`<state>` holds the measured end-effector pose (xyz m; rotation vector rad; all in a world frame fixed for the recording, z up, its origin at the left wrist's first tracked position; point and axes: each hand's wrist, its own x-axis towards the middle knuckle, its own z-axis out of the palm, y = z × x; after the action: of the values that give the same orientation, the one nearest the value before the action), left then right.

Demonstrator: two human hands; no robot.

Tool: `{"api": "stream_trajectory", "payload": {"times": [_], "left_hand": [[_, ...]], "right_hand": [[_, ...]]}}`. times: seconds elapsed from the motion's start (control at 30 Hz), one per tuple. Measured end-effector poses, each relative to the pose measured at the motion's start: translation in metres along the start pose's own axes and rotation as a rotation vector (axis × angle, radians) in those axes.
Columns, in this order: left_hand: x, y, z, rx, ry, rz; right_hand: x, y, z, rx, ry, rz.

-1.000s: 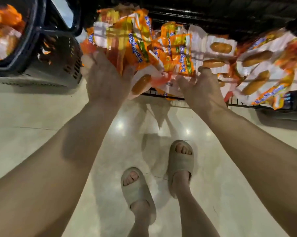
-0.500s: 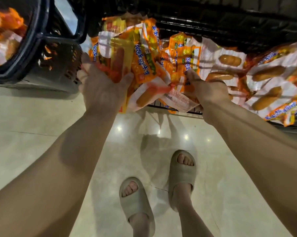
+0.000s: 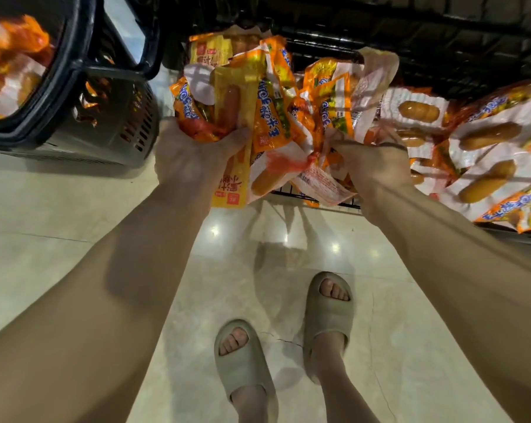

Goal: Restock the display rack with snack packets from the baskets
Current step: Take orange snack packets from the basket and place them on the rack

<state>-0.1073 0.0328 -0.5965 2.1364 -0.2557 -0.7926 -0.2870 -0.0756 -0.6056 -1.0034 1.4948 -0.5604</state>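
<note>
Left hand (image 3: 191, 160) has closed round yellow packet (image 3: 230, 190) (right hand (image 3: 377, 161) pinches packets (image 3: 325, 117)).

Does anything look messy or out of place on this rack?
Yes: the orange packets lie jumbled, several overhanging the front edge of the rack. One long yellow packet in the left hand's grip stands out from the orange ones.

labels | snack packets (image 3: 270, 117) | blue and red print, unreadable
</note>
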Motion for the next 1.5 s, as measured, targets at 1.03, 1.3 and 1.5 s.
{"api": "stream_trajectory", "payload": {"times": [1.03, 1.3, 1.5], "left_hand": [[-0.048, 0.028, -0.024, -0.157, 0.000, 0.044], [-0.070, 0.042, -0.033, -0.169, -0.005, 0.046], [-0.095, 0.037, -0.058, -0.323, -0.117, 0.029]], "right_hand": [[-0.033, -0.007, -0.076, 0.247, 0.169, -0.178], [-0.063, -0.014, -0.095, 0.282, 0.077, -0.169], [-0.095, -0.024, -0.099, 0.268, 0.040, -0.158]]}}
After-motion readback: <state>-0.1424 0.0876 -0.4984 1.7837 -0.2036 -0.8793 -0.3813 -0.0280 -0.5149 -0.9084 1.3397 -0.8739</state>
